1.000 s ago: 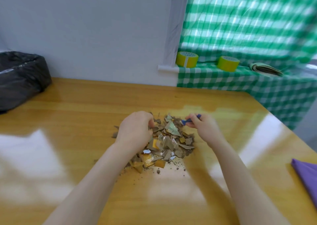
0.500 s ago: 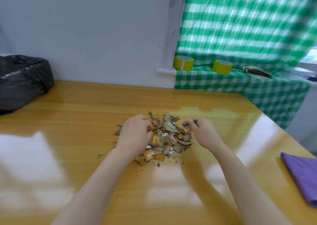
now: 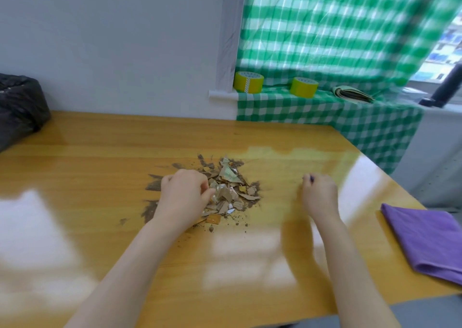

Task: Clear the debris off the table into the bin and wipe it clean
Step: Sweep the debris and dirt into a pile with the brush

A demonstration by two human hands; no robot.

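A pile of debris (image 3: 228, 190), torn cardboard and paper scraps with brown dirt, lies in the middle of the wooden table (image 3: 100, 152). My left hand (image 3: 183, 195) rests on the pile's left side with fingers curled into the scraps. My right hand (image 3: 318, 192) is to the right of the pile, clear of it, fingers curled round a small blue-purple piece that shows at its top. The black bin bag (image 3: 20, 107) sits at the table's far left edge. A purple cloth (image 3: 425, 237) lies at the right edge of the table.
Two yellow tape rolls (image 3: 248, 81) (image 3: 303, 86) and a folded bundle of paper (image 3: 352, 94) sit on a green checked sill behind the table. Dirt smears (image 3: 152, 185) spread left of the pile. A black stand (image 3: 445, 87) is at the far right.
My right hand has drawn away from the pile to the right, holding the small blue piece. My left hand stays on the pile. The camera has moved back, showing more of the cloth.
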